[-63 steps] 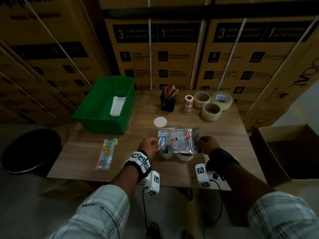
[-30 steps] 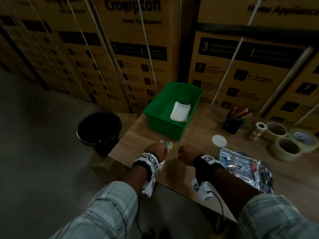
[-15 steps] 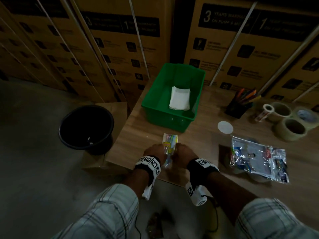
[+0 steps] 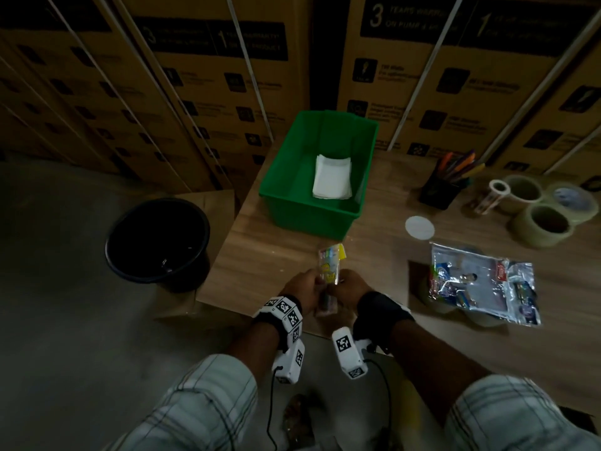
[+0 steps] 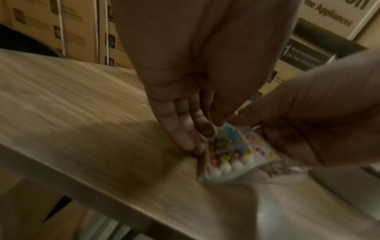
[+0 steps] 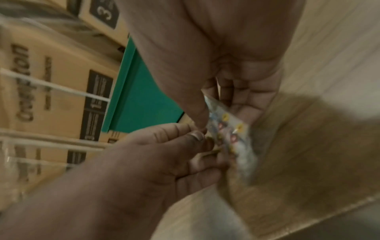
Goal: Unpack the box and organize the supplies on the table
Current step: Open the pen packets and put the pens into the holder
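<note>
A narrow clear packet of colourful pens (image 4: 330, 266) (image 5: 228, 151) (image 6: 230, 129) stands on end above the near left part of the wooden table (image 4: 276, 255). My left hand (image 4: 304, 289) (image 5: 197, 129) pinches its left edge between thumb and fingers. My right hand (image 4: 349, 289) (image 6: 218, 110) pinches its right edge the same way. Both hands hold the packet's lower half, so its bottom is hidden in the head view. A shiny clear bag of mixed supplies (image 4: 481, 283) lies to the right on the table.
A green bin (image 4: 312, 203) with white paper (image 4: 332, 177) stands behind the packet. A black pen holder (image 4: 439, 190), a small label roll (image 4: 491, 195) and three tape rolls (image 4: 543, 222) sit at the back right, a white disc (image 4: 419, 226) nearer. A black bucket (image 4: 156, 242) is on the floor left.
Both hands left the shiny bag, moved left to the pen packet, took hold of it and lifted it on end. My view swung left and down.
</note>
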